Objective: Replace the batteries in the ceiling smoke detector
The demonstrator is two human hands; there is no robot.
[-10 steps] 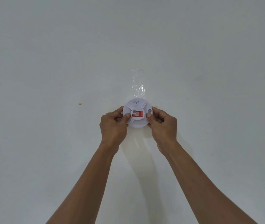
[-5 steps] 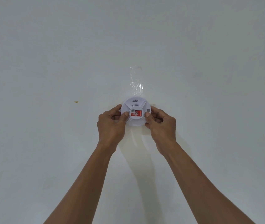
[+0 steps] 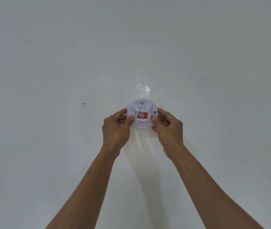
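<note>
While we reach straight up, our left hand (image 3: 115,128) and right hand (image 3: 168,129) both grasp the one smoke detector (image 3: 142,114), thumbs on its face, fingers round the rim. It sits flat against the ceiling (image 3: 49,63), squarely between two equally near hands; being round, it likely twists off. One strip of clear tape (image 3: 142,85) lies just beyond

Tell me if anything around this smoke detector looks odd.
Yes. Crinkled clear tape runs from the smoke detector onto the ceiling, suggesting a makeshift mount. A small orange speck marks the ceiling leftward.
</note>
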